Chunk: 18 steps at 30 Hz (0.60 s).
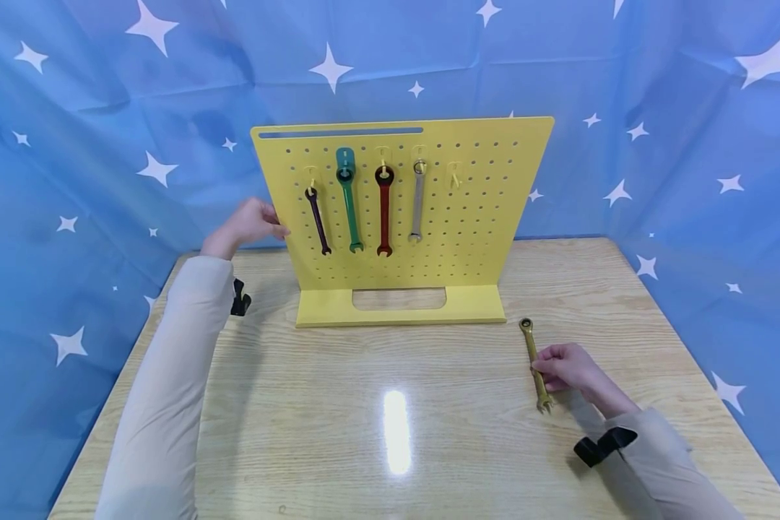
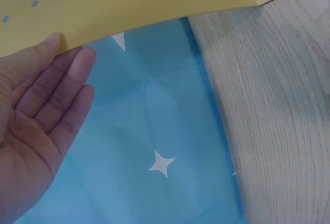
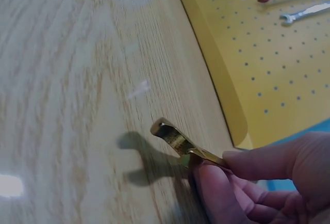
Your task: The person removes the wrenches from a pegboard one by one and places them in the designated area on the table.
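Note:
My right hand (image 1: 568,367) pinches a gold combination wrench (image 1: 538,379) by its shaft, to the right of the yellow pegboard (image 1: 396,310). In the right wrist view, thumb and fingers hold the gold wrench (image 3: 175,139), its open end raised off the tabletop above its shadow. At the board's left edge is my left hand (image 1: 250,222); the left wrist view has its thumb on the front face and fingers at the edge. Hanging on hooks are a dark purple wrench (image 1: 319,222), a green wrench (image 1: 350,213), a red wrench (image 1: 384,213) and a silver wrench (image 1: 418,206).
A yellow hook (image 1: 455,179) on the board's right side carries no wrench. The pegboard stands toward the back of a wooden table (image 1: 325,404). Behind it hangs a blue curtain (image 1: 676,159) with white stars. Light glares off the tabletop near the middle.

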### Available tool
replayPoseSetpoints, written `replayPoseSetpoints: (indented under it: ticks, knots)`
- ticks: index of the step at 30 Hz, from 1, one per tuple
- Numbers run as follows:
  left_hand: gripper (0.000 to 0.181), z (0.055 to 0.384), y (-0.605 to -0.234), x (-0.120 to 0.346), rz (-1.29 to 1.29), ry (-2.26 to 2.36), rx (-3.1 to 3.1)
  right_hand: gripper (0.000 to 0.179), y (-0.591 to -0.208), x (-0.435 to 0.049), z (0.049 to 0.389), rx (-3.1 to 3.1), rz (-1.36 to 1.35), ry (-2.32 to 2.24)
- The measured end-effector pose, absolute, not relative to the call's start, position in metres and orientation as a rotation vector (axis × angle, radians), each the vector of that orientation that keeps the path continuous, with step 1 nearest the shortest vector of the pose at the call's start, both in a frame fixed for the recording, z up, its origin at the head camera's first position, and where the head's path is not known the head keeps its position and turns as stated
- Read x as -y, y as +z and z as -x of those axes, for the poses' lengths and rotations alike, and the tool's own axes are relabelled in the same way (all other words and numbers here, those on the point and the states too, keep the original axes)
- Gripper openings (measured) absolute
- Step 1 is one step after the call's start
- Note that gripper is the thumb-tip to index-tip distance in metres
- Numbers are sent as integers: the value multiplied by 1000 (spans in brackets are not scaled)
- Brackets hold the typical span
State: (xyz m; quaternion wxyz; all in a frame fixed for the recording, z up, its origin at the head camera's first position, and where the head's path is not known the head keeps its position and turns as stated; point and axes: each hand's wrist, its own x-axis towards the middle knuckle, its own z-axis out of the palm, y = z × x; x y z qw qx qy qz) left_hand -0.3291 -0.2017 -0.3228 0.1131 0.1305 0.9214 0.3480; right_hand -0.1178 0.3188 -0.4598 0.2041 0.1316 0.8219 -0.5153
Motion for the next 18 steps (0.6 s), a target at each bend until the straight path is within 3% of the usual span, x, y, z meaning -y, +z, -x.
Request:
replayPoseSetpoints:
  ticks: [18]
  knots:
    - [20, 329, -322, 202, -405, 991, -2718, 11, -459, -313, 123, -2486, -329, -1196]
